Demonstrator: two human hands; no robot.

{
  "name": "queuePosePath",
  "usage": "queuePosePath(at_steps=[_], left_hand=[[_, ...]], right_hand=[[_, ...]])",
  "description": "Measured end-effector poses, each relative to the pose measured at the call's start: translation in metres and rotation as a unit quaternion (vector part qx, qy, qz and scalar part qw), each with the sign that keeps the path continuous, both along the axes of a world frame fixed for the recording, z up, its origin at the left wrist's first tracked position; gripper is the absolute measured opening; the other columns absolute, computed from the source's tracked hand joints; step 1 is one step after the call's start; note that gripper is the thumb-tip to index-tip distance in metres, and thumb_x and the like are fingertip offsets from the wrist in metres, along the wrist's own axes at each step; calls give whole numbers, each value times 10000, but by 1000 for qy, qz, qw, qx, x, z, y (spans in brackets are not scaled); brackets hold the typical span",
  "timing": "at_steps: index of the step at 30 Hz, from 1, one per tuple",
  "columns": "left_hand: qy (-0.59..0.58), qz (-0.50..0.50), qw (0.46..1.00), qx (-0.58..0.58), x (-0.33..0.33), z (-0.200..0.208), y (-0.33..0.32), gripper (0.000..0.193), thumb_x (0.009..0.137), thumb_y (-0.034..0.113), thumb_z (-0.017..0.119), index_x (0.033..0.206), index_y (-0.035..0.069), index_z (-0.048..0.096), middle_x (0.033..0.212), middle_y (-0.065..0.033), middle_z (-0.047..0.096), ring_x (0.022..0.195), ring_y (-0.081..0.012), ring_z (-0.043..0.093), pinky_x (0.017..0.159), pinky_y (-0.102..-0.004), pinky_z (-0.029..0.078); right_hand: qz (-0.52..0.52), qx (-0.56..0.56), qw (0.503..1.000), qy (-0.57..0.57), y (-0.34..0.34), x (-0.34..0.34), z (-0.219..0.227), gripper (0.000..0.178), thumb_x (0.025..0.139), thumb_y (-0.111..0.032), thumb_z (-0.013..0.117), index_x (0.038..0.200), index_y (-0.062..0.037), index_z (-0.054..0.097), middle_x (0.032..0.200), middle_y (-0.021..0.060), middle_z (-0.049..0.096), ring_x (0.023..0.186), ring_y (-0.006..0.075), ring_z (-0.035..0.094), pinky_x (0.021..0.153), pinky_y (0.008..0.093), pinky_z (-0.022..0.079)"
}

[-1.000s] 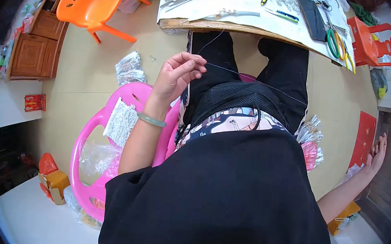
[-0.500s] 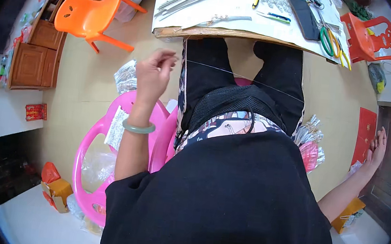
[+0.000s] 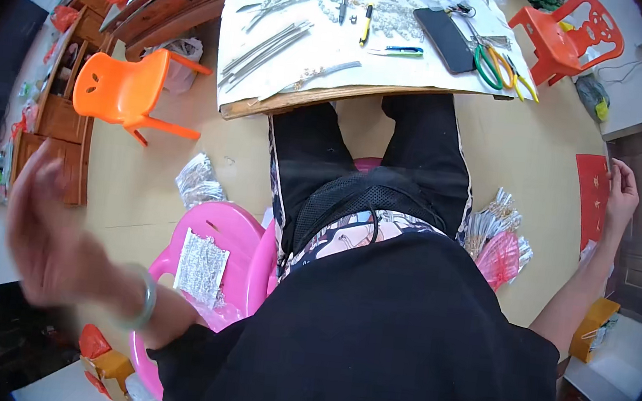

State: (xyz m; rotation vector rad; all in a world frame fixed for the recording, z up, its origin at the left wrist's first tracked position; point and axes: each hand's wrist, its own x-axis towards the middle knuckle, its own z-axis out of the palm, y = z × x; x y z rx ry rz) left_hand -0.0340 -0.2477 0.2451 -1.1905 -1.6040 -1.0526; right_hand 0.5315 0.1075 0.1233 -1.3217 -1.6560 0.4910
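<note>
My left hand (image 3: pixel 47 238), a pale green bangle (image 3: pixel 146 299) on its wrist, is out at the far left and smeared by motion, so its fingers cannot be read. Far to the right, my right hand (image 3: pixel 623 197) is raised with thumb and fingers drawn together in a pinch. Whatever it may hold is too fine to make out. Both hands are well away from the table (image 3: pixel 309 93). On my lap lies a black mesh pouch (image 3: pixel 345 195). Below the left arm stands a pink chair (image 3: pixel 236 227) bearing a white card wound with silvery strands (image 3: pixel 202 266).
The table carries thin grey strips (image 3: pixel 267 55), a black phone (image 3: pixel 446 41), green-handled scissors (image 3: pixel 488 68) and a yellow-handled tool (image 3: pixel 523 82). An orange chair (image 3: pixel 121 89) stands left, a red chair (image 3: pixel 564 46) right. Silvery bundles (image 3: pixel 491 222) and a pink bag (image 3: pixel 499 258) lie beside my leg.
My left hand has swung outward to the left and down, away from the table. My right hand has risen slightly, its fingers more curled. The thread seen stretched over my legs no longer shows clearly.
</note>
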Motion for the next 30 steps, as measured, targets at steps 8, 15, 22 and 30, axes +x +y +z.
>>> queuePosePath(at_steps=[8, 15, 22, 30], left_hand=[[-49, -100, 983, -143, -9, -22, 9, 115, 794, -115, 589, 887, -61, 628, 759, -103, 635, 688, -161, 603, 629, -244, 487], [-105, -76, 972, -197, -41, -51, 47, 125, 824, -51, 581, 924, -22, 651, 824, -84, 665, 768, -122, 636, 685, -233, 491], [-142, -80, 962, -218, -94, -73, 81, 115, 831, 4, 593, 929, -9, 652, 782, -71, 663, 716, -103, 631, 644, -229, 485], [-176, -62, 966, -180, -122, -68, 89, 67, 813, 12, 600, 863, -11, 637, 702, -76, 625, 632, -121, 603, 602, -237, 464]], right_hand=[[-40, 28, 996, -72, 0, 27, -31, 129, 912, -108, 546, 972, -32, 632, 772, -29, 571, 682, 35, 502, 623, 188, 414], [-118, -15, 968, -222, 9, 113, -94, 127, 885, -138, 569, 953, -46, 625, 749, 21, 621, 659, 85, 557, 635, 245, 451], [-169, -131, 960, -180, -4, 218, -191, 152, 874, -154, 589, 904, -7, 611, 720, 43, 612, 656, 101, 568, 634, 248, 449], [-176, -217, 948, -153, -27, 245, -235, 160, 865, -126, 599, 931, 17, 627, 747, 58, 628, 655, 106, 592, 620, 238, 458]])
